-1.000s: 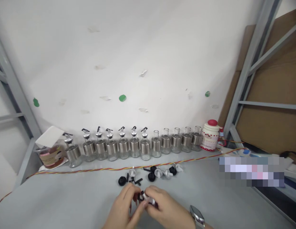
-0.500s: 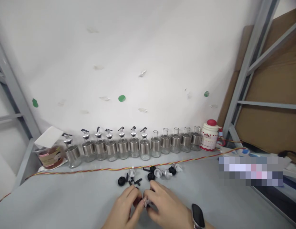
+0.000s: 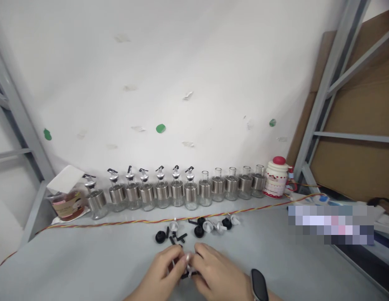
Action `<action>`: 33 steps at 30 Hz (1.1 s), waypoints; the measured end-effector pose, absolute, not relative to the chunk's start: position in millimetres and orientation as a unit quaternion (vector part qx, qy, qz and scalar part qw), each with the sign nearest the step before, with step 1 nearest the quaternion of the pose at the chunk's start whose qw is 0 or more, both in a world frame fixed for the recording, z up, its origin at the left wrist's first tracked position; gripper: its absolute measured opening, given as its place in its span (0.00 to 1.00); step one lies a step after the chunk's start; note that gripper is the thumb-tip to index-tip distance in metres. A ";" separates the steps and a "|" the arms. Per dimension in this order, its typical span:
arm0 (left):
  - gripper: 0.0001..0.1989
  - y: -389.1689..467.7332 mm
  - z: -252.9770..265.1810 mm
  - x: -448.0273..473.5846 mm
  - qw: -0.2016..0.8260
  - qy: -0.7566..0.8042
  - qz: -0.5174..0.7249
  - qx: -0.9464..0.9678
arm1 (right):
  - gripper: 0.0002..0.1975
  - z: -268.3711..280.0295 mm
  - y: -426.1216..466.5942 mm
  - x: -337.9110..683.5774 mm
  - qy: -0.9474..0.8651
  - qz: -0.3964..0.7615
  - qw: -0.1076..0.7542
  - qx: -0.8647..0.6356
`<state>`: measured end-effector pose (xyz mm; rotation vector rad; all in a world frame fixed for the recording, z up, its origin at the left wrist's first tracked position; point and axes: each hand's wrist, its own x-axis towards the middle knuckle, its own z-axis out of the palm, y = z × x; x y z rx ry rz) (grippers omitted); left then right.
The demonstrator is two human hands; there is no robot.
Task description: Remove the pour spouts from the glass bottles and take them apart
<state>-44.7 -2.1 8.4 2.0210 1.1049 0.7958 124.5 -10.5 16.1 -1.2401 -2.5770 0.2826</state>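
Observation:
My left hand (image 3: 164,267) and my right hand (image 3: 214,267) meet at the near middle of the table, fingers closed around a small silver pour spout (image 3: 188,257). A black strip-like piece (image 3: 184,276) shows beneath the spout between the hands; fingers hide how the two join. Just beyond my hands lie loose parts: black stoppers (image 3: 160,237), silver spout tops (image 3: 207,226) and black lever pieces (image 3: 181,237).
Glass bottles with metal sleeves stand along the wall, several with spouts (image 3: 162,194) and several open-necked (image 3: 232,184). A twisted cable (image 3: 128,223) crosses the table before them. A lidded tub (image 3: 67,207) stands left, a red-topped jar (image 3: 275,179) right.
Between my fingers, the spout has turned or shifted so that more of its silver top and the black piece shows. Both hands stay close together; the loose parts lie as before.

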 end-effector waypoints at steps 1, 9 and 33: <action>0.16 -2.1 8.8 -44.7 0.350 0.425 0.300 0.779 | 0.09 16.0 -10.4 124.5 -0.889 0.094 0.131 -0.429; 0.14 -2.7 9.0 -43.7 0.306 0.403 0.315 0.803 | 0.07 16.2 -8.3 122.1 -0.888 0.074 0.138 -0.432; 0.15 18.5 4.5 -52.8 0.263 0.522 0.405 0.703 | 0.05 17.9 -9.0 121.7 -0.905 0.009 0.098 -0.414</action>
